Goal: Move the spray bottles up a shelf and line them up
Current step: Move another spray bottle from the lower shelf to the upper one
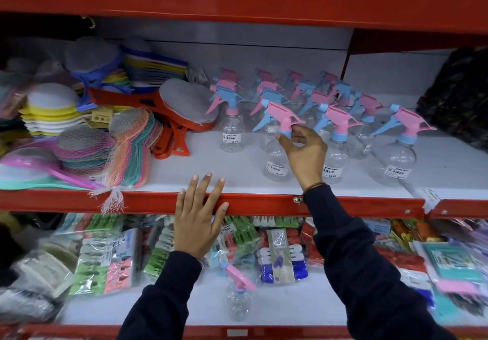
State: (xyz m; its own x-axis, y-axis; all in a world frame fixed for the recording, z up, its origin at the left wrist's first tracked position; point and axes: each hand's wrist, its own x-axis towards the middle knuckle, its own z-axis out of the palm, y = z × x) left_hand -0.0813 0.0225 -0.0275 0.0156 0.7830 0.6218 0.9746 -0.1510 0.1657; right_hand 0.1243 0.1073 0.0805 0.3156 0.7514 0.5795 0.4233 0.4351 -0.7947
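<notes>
Several clear spray bottles with pink and blue trigger heads stand in rows on the upper white shelf [200, 160]. My right hand [303, 152] pinches the neck of a front-row spray bottle [277, 155] with a pink head, which stands on that shelf. To its right stand two more front bottles [335, 152] [396, 160]. Another stands alone to the left [231, 133]. One spray bottle [237, 300] stands on the lower shelf, below my hands. My left hand [198, 221] lies flat, fingers spread, over the red shelf edge [264, 203].
Mesh scrubbers, sponges and red-handled brushes [169, 118] crowd the upper shelf's left side. A dark patterned bundle [456, 96] sits at the far right. Packs of clothes pegs [111, 255] and other packaged goods [454, 265] fill the lower shelf's back and sides.
</notes>
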